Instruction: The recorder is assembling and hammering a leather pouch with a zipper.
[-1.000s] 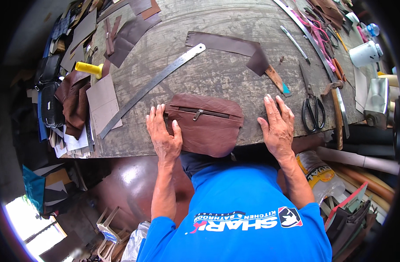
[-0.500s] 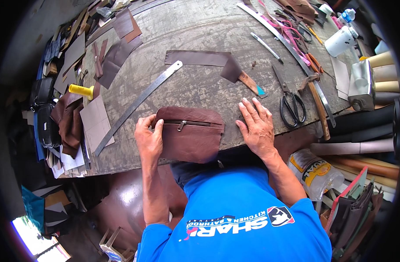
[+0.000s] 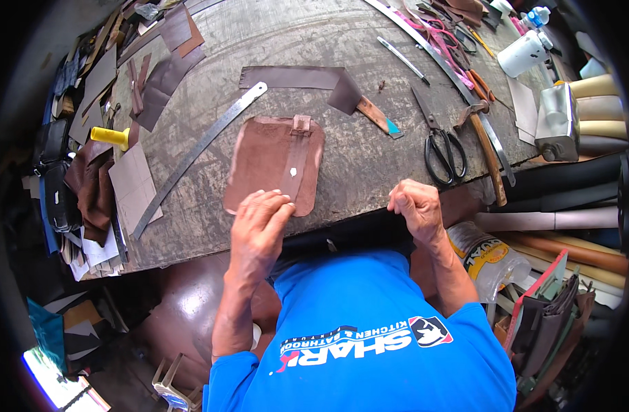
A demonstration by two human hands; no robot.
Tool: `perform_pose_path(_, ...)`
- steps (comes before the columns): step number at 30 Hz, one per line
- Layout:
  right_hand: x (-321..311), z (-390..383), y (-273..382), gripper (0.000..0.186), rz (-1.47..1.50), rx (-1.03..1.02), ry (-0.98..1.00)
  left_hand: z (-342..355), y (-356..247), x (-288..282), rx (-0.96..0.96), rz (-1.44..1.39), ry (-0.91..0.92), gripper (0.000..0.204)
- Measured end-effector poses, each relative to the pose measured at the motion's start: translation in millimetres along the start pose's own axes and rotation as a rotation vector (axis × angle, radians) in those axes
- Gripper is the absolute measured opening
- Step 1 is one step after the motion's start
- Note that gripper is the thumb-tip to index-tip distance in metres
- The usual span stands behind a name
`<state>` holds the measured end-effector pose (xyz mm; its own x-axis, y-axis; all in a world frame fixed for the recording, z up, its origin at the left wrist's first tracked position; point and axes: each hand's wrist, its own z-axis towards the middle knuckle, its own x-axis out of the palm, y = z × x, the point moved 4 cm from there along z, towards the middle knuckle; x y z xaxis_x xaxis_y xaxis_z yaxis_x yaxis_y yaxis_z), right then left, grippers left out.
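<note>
A brown leather panel (image 3: 263, 154) lies on the worktable with its rough underside up. A strip (image 3: 297, 154) with a small pale mark runs along its right side, and a folded tab (image 3: 301, 123) sits at the strip's far end. My left hand (image 3: 259, 230) is at the panel's near edge, its fingers closed together over that edge. The thumb side is partly hidden. Off to the right, my right hand (image 3: 419, 209) hovers by the table's front edge, fingers curled in, with nothing seen in them. The panel's zipper faces down, out of sight.
A steel ruler (image 3: 201, 154) lies left of the panel. Beyond it are a dark leather strip (image 3: 294, 77) and a wooden-handled knife (image 3: 376, 113). Black-handled scissors (image 3: 443, 147) and a hammer (image 3: 489, 154) lie to the right. Leather scraps (image 3: 170, 82) and a yellow tube (image 3: 109, 136) are at left.
The leather panel has been turned over and round, from zipper side up to underside up. My left hand has moved to its near edge. My right hand has lifted off the table and curled.
</note>
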<state>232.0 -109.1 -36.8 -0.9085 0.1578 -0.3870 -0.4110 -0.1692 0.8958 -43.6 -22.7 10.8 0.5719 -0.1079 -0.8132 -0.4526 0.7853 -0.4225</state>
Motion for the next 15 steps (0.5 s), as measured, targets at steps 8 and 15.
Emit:
perform_pose_path(8, 23.2, 13.8, 4.9, 0.02, -0.264, 0.086, -0.188, -40.6, 1.2, 48.7, -0.108, -0.022, -0.035, 0.031)
perform_pose_path(15, 84.2, 52.3, 31.6, 0.032, -0.5, -0.301, -0.03, -45.6, -2.1, 50.7, -0.137, 0.016, -0.047, 0.031)
